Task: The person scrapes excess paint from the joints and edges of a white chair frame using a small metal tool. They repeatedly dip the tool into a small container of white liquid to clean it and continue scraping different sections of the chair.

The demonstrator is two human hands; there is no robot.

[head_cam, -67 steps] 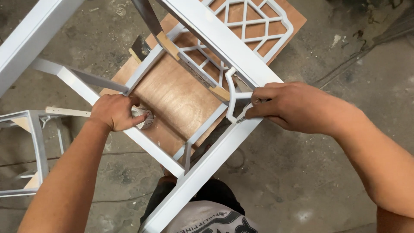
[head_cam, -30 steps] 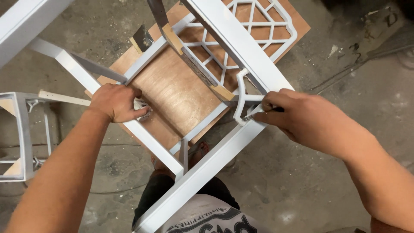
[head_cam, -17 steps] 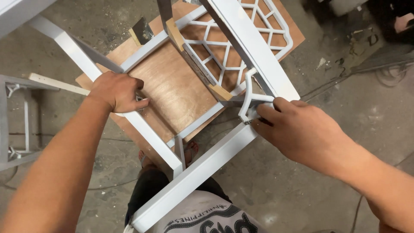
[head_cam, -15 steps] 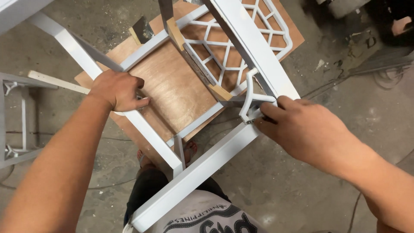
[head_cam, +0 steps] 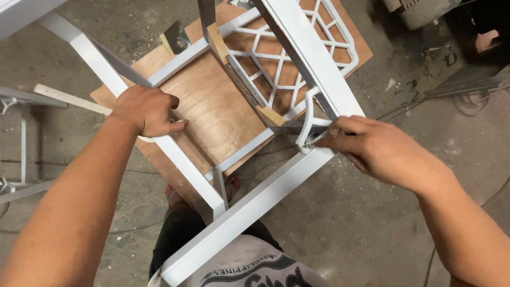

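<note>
Fingers of the left hand (head_cam: pixel 146 110) gripped the white chair frame (head_cam: pixel 183 159); right hand (head_cam: pixel 380 151) pinched its curved bracket (head_cam: pixel 307 119).

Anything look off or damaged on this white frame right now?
Nothing looks broken. The white chair frame lies tipped over a plywood sheet, left hand gripping one rail, right hand at the curved corner brace. Dusty floor only.

The chair frame (head_cam: pixel 265 202) lies tipped over a plywood sheet (head_cam: pixel 212 106) on the floor (head_cam: pixel 372 234). The left hand (head_cam: pixel 146 109) rests on its left rail, the right hand (head_cam: pixel 380 151) at its right corner bracket (head_cam: pixel 308 119). Another frame (head_cam: pixel 21 143) stands far left
</note>
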